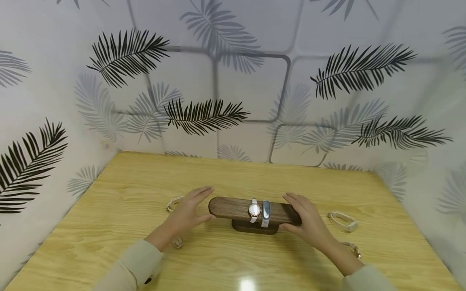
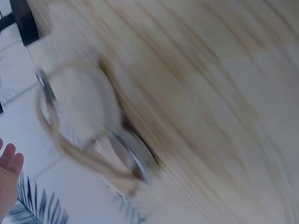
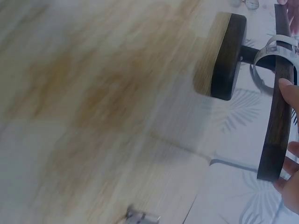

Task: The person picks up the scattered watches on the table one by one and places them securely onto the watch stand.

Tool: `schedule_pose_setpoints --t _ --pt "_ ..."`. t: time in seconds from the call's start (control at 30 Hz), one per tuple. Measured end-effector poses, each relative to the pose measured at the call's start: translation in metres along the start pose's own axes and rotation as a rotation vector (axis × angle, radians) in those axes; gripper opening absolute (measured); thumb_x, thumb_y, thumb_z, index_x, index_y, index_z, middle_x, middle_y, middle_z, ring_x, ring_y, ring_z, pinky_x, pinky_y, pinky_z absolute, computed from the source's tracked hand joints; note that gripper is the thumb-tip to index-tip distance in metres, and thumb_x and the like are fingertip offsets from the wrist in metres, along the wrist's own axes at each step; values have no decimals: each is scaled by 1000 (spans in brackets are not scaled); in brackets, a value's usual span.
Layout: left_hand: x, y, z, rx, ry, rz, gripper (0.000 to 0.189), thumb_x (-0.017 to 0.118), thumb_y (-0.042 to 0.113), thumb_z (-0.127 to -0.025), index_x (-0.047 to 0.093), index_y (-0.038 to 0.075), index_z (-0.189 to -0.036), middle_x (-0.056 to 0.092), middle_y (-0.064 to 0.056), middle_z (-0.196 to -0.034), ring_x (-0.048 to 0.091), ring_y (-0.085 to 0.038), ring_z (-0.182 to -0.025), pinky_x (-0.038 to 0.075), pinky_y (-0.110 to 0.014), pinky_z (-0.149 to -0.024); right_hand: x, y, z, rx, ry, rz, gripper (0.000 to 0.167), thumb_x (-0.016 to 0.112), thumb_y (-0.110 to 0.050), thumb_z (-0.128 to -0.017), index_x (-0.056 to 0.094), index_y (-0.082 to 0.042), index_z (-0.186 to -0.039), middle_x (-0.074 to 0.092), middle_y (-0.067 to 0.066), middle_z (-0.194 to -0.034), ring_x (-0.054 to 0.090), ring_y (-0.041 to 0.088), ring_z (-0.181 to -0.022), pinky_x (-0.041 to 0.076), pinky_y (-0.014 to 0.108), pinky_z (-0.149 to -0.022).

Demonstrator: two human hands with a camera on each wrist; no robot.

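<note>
A dark wooden T-shaped watch stand stands on the table with its bar lying crosswise. Round the bar sit a white-strapped watch with a round face and, just to its right, a smart band with a dark screen and white strap. My right hand holds the bar's right end, thumb in front and fingers behind; the right wrist view shows the thumb over the bar. At the left end, my left hand has its thumb and fingers spread apart, the thumb tip close to the bar.
A pale looped watch lies behind my left hand, blurred in the left wrist view. Nearer me is a small metal-banded watch. Right of my right hand are a white watch and a gold-toned one. A leaf-patterned backdrop borders the table.
</note>
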State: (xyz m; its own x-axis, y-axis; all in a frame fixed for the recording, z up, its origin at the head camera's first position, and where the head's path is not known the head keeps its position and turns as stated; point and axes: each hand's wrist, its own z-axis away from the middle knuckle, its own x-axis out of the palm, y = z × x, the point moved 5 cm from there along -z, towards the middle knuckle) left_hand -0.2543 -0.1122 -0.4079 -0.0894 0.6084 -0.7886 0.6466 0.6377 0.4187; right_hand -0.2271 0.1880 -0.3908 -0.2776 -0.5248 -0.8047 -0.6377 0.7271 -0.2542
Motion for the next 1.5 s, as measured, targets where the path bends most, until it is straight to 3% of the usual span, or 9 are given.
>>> schedule_pose_setpoints --t 0.1,0.27,0.4,0.6,0.9,1.1,1.5 --pt "-6 -13 6 -60 -46 -23 72 79 23 -72 47 1 -134 48 -17 -136 46 -34 -125 45 -45 -98 -4 5 9 -8 36 11 76 86 -14 -59 51 2 -126 50 25 -126 46 42 -113 42 62 -86" --pt "-15 -33 17 -110 -102 -106 71 78 26 -73 49 1 -133 49 -18 -135 47 -37 -123 45 -48 -97 -8 13 19 10 46 35 77 86 -13 -59 51 1 -126 50 27 -125 47 44 -111 44 62 -82" --pt "-19 -47 25 -150 -129 -101 68 77 24 -74 49 -2 -131 49 -20 -133 47 -38 -121 45 -49 -96 -11 16 23 15 42 40 75 86 -12 -59 52 4 -124 53 25 -120 49 42 -109 45 60 -82" --pt "-17 -62 29 -246 -225 -94 64 75 20 -78 49 -2 -132 48 -23 -133 46 -41 -122 43 -52 -98 -10 20 25 -1 50 68 65 87 -10 -57 58 5 -114 57 17 -112 53 34 -104 49 49 -83" --pt "-7 -69 18 -282 -361 -104 59 71 15 -80 48 -6 -130 50 -26 -131 48 -42 -120 43 -52 -98 -10 22 26 17 28 84 60 86 -11 -60 60 2 -112 59 15 -108 55 32 -100 51 46 -79" --pt "-8 -70 10 -297 -362 -101 54 71 11 -81 50 -6 -128 54 -22 -126 51 -39 -116 44 -50 -97 -14 21 20 7 30 93 58 85 -11 -61 60 2 -111 59 15 -107 56 31 -98 52 45 -78" --pt "-6 -66 8 -289 -430 -114 50 70 6 -81 52 -7 -126 56 -22 -123 54 -38 -113 47 -47 -94 -13 22 23 37 12 90 57 85 -12 -62 60 1 -112 59 14 -108 56 31 -99 52 45 -78"
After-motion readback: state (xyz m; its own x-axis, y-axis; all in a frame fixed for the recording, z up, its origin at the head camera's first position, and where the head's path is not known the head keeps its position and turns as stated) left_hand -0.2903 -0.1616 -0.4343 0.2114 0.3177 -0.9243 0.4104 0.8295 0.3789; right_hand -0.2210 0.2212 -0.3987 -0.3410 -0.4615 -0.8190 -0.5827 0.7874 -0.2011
